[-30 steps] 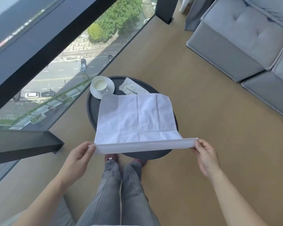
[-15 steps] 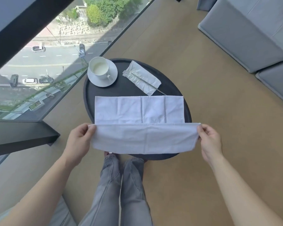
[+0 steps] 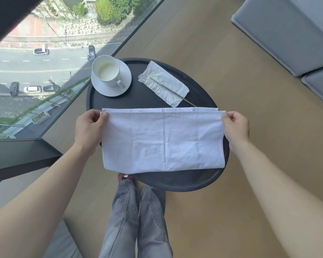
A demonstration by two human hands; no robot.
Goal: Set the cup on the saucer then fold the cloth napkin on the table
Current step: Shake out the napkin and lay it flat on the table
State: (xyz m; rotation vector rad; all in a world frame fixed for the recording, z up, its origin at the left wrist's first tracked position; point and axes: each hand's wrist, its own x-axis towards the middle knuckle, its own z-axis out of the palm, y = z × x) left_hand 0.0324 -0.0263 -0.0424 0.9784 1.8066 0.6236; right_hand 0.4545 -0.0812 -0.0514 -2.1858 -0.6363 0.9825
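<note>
A white cloth napkin (image 3: 162, 140) lies folded in half across the near part of the round black table (image 3: 175, 180), its two long edges nearly lined up at the far side. My left hand (image 3: 90, 127) pinches the napkin's far left corner. The far right corner is pinched by my right hand (image 3: 235, 127). At the table's far left a white cup (image 3: 105, 73) with a pale liquid in it stands on a white saucer (image 3: 125, 79), handle toward me.
A crumpled paper napkin (image 3: 162, 82) with a thin metal utensil (image 3: 186, 101) on it lies at the table's far right. A glass wall runs along the left. A grey sofa (image 3: 287, 34) stands at the far right. My legs (image 3: 138, 220) are below the table's near edge.
Both hands carried the napkin's near edge up and away from me, laying it over the far half. The napkin went from spread open to folded in half.
</note>
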